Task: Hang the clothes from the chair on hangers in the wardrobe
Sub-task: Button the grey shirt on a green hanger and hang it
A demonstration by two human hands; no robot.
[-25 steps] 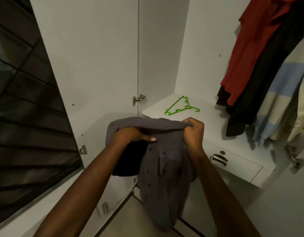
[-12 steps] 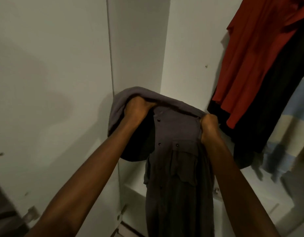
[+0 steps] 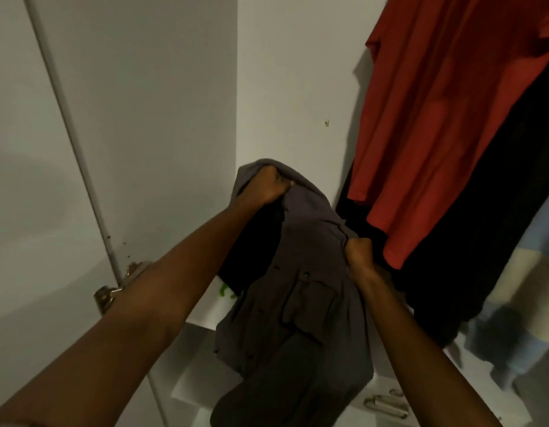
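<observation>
- While both arms reach forward into the open wardrobe (image 3: 291,87), the grey shirt (image 3: 304,291) hangs between the two hands, held up in front of the wardrobe's white inner walls.
- The left hand (image 3: 268,188) is closed in a fist round the upper edge of the shirt, at its highest point, with the fabric bunched over the knuckles.
- The right hand (image 3: 359,252) is lower and further right, its fingers curled tight on another fold of the same edge, so the cloth between the hands slopes down to the right.
- Buttons and a flapped chest pocket show on the shirt's front, and its lower part drapes down over the white shelf (image 3: 205,312) and the drawer front below.
- A small patch of green (image 3: 224,291) shows on the shelf just left of the shirt; it is probably part of a hanger, but most of it is hidden behind the cloth.
- To the right, a red garment (image 3: 446,118) hangs in the wardrobe, with a black garment (image 3: 489,229) beside and partly behind it, close to the right hand.
- Further right hangs a garment in pale blue and cream blocks (image 3: 523,291), blurred at the frame edge.
- A metal drawer handle (image 3: 387,403) sits at the lower right, and a metal hinge (image 3: 105,295) is fixed to the door (image 3: 113,118) on the left, just above the left forearm.
</observation>
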